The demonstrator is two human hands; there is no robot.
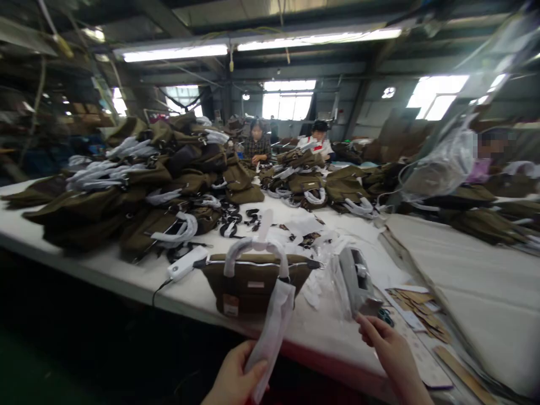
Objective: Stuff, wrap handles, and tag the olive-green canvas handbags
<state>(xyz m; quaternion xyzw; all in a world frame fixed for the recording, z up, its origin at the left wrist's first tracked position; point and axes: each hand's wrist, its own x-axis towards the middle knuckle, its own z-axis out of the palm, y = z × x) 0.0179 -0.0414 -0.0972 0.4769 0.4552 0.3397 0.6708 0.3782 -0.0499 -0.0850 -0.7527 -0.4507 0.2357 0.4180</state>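
An olive-brown handbag [244, 289] stands upright at the table's near edge, its top handle wrapped in white material. From the bag's right side a white-wrapped strap [277, 315] hangs down toward me. My left hand [238, 374] is closed around the lower part of that strap, thumb on top. To the right of the bag, my right hand [386, 340] has its thumb and fingers pinched together close to the near end of a grey tape dispenser [358, 275]. Whatever lies between those fingertips is too small to make out.
Olive bags [101, 219] with wrapped handles are heaped on the left of the white table [316, 332]. A white corded device [188, 263] lies left of the bag. Scissors [386, 316] and brown cut pieces [422, 309] are at right. Other people sit across the table.
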